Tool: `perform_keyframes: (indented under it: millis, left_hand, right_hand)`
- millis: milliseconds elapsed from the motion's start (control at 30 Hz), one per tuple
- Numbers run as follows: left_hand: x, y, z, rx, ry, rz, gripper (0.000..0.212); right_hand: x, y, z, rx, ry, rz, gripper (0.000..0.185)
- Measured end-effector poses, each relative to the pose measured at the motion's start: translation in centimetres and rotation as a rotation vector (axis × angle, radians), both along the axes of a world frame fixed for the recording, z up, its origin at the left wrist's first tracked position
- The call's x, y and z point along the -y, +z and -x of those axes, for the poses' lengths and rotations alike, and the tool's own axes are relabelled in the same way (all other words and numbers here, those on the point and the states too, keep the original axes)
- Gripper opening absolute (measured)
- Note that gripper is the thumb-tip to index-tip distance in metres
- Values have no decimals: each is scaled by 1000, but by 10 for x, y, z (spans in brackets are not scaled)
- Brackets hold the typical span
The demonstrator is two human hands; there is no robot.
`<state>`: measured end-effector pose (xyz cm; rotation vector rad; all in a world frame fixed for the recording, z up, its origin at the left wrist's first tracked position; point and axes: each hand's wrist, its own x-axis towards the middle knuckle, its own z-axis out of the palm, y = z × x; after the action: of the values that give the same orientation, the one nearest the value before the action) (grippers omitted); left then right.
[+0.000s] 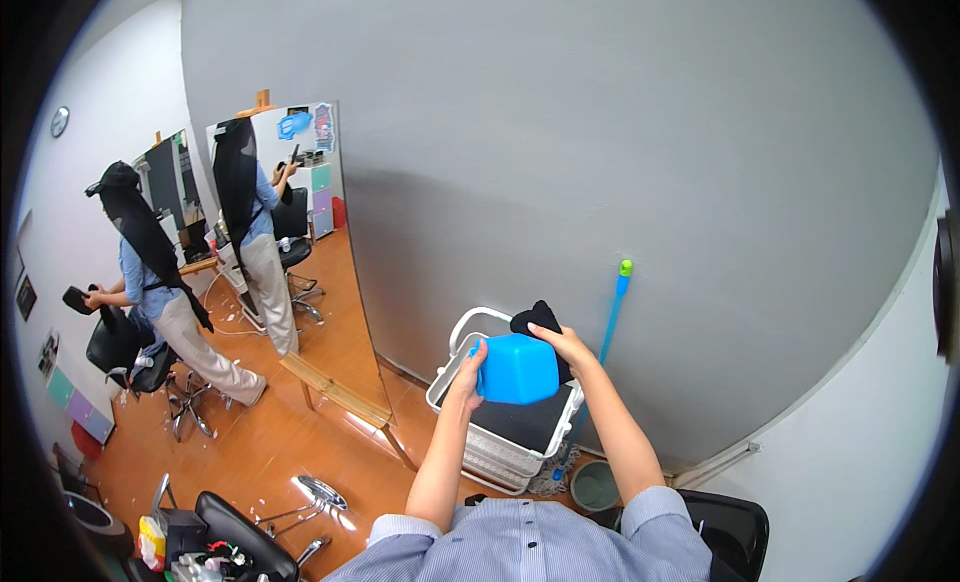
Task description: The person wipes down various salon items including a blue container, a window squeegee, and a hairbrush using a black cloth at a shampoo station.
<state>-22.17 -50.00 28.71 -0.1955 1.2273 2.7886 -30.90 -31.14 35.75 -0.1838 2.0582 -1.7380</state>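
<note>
Both hands are raised in front of me above a white plastic laundry basket (512,463). A bright blue plastic container (517,369) is gripped at its left side by my left hand (471,372). At its upper right, my right hand (562,345) holds a black cloth (537,318), bunched up and partly hanging behind the container. Whether the cloth touches the container I cannot tell. Something dark and flat lies in the basket, and the basket's white handle (474,312) stands up at the back left.
A blue-handled mop (615,312) leans on the grey wall beside a bucket (595,485). A mirror (322,282) and wooden bench (337,389) stand left. Another person (154,274) stands by a black salon chair (120,349). Another black chair (244,537) is lower left.
</note>
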Motion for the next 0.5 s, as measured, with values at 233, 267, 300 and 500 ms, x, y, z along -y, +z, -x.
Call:
perform_keyframes:
  millis: [233, 267, 300, 500]
  left_hand:
    - [40, -12, -11, -12, 114, 190, 64]
    - [41, -13, -12, -7, 112, 191, 61]
    - [41, -7, -16, 0, 134, 191, 61]
    - [60, 5, -33, 9, 286, 303, 61]
  right_hand:
    - [32, 56, 5, -339, 494, -532, 74]
    - [40, 67, 2, -421, 518, -703, 75]
    - [47, 76, -3, -507, 533, -876, 77]
    - [71, 86, -57, -850, 374, -1028, 74]
